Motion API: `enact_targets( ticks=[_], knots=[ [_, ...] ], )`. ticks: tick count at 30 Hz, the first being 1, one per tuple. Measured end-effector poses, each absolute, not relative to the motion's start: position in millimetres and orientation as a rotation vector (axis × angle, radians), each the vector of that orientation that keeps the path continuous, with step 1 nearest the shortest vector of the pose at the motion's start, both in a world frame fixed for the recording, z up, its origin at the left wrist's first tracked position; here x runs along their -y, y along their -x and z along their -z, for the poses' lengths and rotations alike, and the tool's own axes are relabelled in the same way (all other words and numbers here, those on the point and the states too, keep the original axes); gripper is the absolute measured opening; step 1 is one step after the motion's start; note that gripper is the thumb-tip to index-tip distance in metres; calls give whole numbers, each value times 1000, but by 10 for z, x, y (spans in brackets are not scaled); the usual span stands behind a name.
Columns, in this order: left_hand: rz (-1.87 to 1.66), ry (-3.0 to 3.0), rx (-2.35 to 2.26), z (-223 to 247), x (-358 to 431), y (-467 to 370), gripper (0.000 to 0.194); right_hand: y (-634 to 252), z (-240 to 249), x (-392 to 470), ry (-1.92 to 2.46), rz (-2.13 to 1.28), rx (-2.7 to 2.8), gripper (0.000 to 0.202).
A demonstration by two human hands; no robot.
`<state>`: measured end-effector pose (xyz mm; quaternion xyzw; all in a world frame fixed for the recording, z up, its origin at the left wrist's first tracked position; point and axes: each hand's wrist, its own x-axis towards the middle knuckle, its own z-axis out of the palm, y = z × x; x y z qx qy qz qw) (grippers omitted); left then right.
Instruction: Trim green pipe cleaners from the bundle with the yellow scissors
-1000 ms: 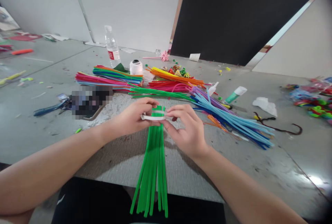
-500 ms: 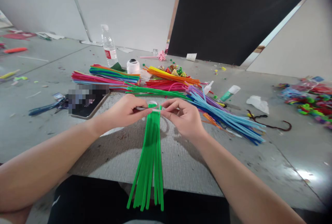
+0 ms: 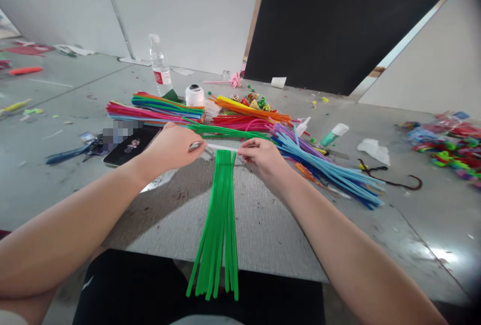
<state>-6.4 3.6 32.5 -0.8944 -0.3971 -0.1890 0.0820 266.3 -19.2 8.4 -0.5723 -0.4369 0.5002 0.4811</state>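
Note:
A thin white strip (image 3: 222,148) is stretched nearly level between my two hands. My left hand (image 3: 176,145) pinches its left end, and my right hand (image 3: 259,153) grips the right end between thumb and fingers. Just below the strip lies a flat bundle of green pipe cleaners (image 3: 218,214), side by side at the top and fanning out toward me past the board's front edge. The strip appears to be above the bundle's upper ends; whether it touches them I cannot tell.
Behind my hands are bundles of coloured pipe cleaners (image 3: 158,114), a white spool (image 3: 194,95) and a plastic bottle (image 3: 161,71). A phone (image 3: 130,147) and pliers (image 3: 67,154) lie left. Light blue pipe cleaners (image 3: 330,167) and a glue stick (image 3: 334,135) are at right.
The strip, looped between my hands before, is now pulled out straight. My hands have moved slightly apart and up from the green bundle, which stays in place.

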Motion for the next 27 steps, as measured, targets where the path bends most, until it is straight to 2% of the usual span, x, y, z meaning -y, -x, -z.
enact_targets(
  ticks=[3, 8, 14, 20, 27],
  knots=[
    [555, 2645, 1218, -305, -73, 65, 42, -2699, -4, 116, 1419, -1152, 1098, 17],
    [716, 2678, 1278, -290, -87, 75, 38, -2737, 60, 99, 1401, -1162, 1185, 14],
    [843, 2731, 1300, -291, -39, 56, 39, -2738, 62, 178, 1364, -1048, 1347, 24],
    [945, 2685, 1256, -278, 31, 3, 28, -2804, -38, 203, 1350, -764, 1493, 22],
    [970, 2682, 1304, -296, 92, -52, 23, -2839, -138, 225, 1105, -1070, 1067, 32]
  ],
)
